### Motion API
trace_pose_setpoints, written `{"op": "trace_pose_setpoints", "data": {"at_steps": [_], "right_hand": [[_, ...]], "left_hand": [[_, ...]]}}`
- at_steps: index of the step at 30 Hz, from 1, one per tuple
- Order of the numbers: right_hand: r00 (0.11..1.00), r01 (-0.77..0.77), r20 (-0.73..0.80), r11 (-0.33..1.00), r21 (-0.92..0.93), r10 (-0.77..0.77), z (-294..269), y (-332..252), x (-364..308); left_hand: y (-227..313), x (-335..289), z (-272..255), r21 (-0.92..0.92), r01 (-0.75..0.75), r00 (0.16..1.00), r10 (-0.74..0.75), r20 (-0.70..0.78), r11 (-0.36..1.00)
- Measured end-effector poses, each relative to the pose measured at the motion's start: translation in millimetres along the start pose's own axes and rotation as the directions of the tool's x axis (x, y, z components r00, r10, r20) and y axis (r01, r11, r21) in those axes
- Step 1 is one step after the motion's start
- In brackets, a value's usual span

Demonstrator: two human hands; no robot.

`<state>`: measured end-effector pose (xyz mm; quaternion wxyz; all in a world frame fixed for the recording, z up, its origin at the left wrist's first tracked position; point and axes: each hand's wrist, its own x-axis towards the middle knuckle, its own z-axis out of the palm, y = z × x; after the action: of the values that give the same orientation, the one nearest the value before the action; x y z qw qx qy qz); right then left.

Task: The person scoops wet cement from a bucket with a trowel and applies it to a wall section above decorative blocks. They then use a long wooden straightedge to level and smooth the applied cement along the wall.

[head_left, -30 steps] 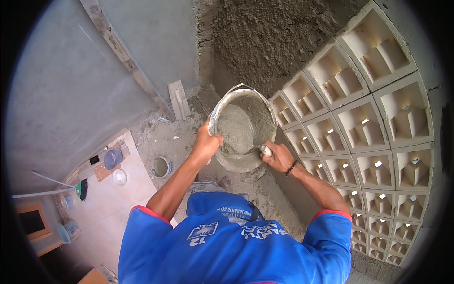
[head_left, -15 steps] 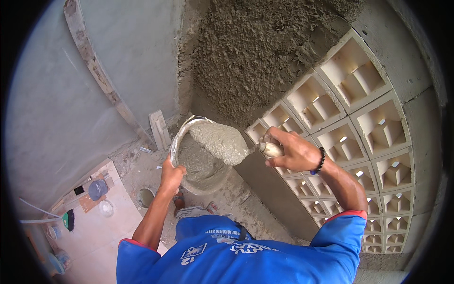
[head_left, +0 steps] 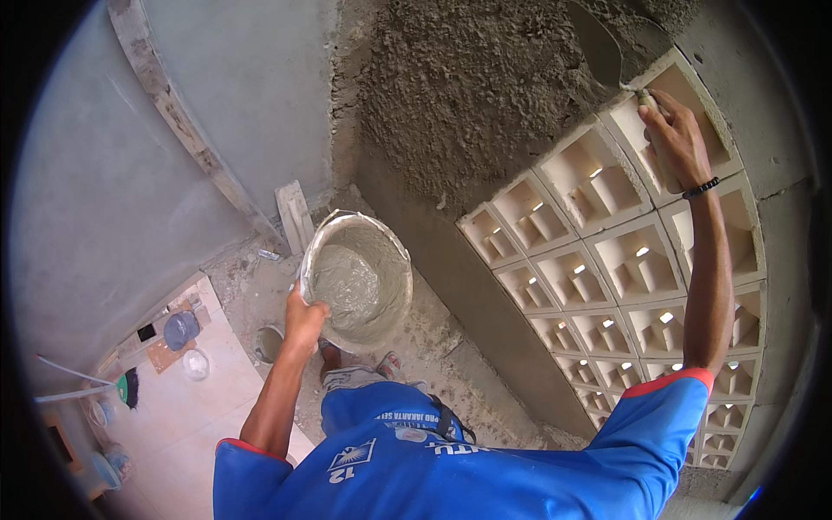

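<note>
Bucket (head_left: 395, 260): in front of the person, with its round open top in view and soft wet mortar (head_left: 347, 282) inside.
Left hand (head_left: 306, 319): at the left edge of the bucket, its fingers curled tight over the rim.
Right hand (head_left: 680, 139): well to the right of the bucket and higher up, its fingers wrapped around the handle of the trowel.
Trowel (head_left: 600, 48): up and to the right of the bucket, its dark blade by the rough wall (head_left: 468, 104); I cannot tell if they touch.
Rough wall: past the bucket, brown-gray and very bumpy.
Hole blocks (head_left: 607, 195): to the right of the bucket, cream and in rows, behind the right hand.
Short board (head_left: 295, 217): just up and left of the bucket, leaning.
Long wood strip (head_left: 165, 104): farther up and left of the bucket.
Small pot (head_left: 269, 344): down and left of the bucket, near it.
Green brush (head_left: 127, 388): far to the left of the bucket and lower.
</note>
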<state>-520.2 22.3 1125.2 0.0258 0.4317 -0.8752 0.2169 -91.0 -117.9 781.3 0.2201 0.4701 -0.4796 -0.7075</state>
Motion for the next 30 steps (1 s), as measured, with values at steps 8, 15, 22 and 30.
{"op": "trace_pose_setpoints", "data": {"at_steps": [8,15,22,30], "right_hand": [[0.719,0.200,0.678,0.980,0.012,-0.155,135.9,7.2,-119.4],[0.741,0.620,0.604,0.645,-0.447,-0.293,228.4,-2.0,-175.3],[0.653,0.266,0.742,0.963,-0.037,-0.152,257.5,28.6,-211.5],[0.800,0.120,0.559,0.971,0.204,-0.217,280.3,70.7,-251.0]], "left_hand": [[-2.4,3.7,48.8,0.066,-0.027,0.994,0.020,0.105,0.997],[4.6,1.6,85.8,0.143,-0.122,0.965,0.084,0.247,0.982],[26.4,-7.5,100.4,0.246,-0.141,0.960,0.072,0.269,0.959],[24.5,0.2,77.0,0.093,-0.069,0.969,0.044,0.245,0.993]]}}
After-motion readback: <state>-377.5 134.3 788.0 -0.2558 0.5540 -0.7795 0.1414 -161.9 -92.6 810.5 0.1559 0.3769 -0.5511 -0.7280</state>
